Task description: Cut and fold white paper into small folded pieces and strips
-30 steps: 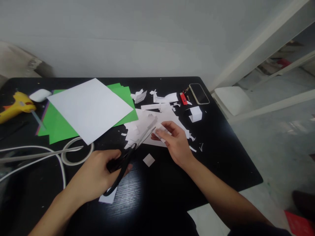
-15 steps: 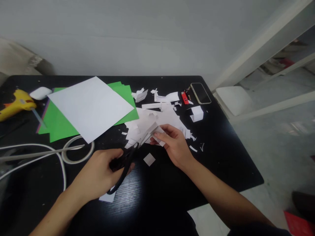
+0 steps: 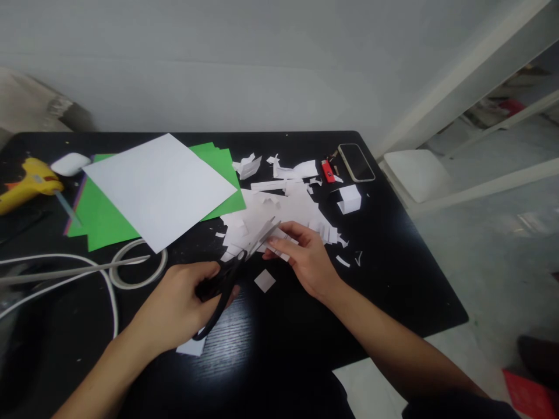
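My left hand (image 3: 181,305) is closed round the black handles of a pair of scissors (image 3: 236,270), whose blades point up and right. The blade tips meet a small white paper piece (image 3: 282,240) that my right hand (image 3: 308,259) pinches between thumb and fingers. Both hands hover just above the black table (image 3: 279,331), over a heap of white paper scraps (image 3: 279,209). A small white square (image 3: 264,280) lies on the table between my hands.
A large white sheet (image 3: 159,186) lies on green sheets (image 3: 105,224) at the left. A yellow glue gun (image 3: 24,183), a white case (image 3: 70,164) and white cable (image 3: 87,270) are further left. A red lighter (image 3: 327,170), phone (image 3: 356,162) and folded paper (image 3: 350,199) sit far right.
The scissor blades have closed further onto the paper piece, and my right hand has shifted slightly left and toward me with it. The view has tilted a little.
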Tool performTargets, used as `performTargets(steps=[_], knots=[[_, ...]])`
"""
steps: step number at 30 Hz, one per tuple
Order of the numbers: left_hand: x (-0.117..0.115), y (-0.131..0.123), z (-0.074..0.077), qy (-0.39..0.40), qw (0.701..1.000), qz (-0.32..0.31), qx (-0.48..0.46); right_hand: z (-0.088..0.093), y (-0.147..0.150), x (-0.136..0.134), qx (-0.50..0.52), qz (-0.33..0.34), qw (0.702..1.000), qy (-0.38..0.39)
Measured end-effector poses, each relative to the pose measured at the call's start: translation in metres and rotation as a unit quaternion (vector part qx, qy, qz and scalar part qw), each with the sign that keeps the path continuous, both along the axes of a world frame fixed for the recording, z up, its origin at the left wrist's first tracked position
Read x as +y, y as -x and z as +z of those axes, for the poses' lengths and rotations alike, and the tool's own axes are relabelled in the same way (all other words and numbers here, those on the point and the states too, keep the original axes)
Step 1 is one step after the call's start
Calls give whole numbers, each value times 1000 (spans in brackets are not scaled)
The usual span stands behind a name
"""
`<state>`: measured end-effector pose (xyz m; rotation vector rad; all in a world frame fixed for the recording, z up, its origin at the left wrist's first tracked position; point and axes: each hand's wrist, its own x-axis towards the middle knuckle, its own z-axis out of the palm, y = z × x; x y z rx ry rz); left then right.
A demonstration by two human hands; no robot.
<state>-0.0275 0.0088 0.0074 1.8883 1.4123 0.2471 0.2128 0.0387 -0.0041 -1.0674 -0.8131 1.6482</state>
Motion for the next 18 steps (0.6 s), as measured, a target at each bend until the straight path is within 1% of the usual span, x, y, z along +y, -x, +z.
performTargets(steps=[18], knots=[[0, 0, 0, 6, 1000, 8, 3, 1, 1, -3, 3, 9, 1000, 12]])
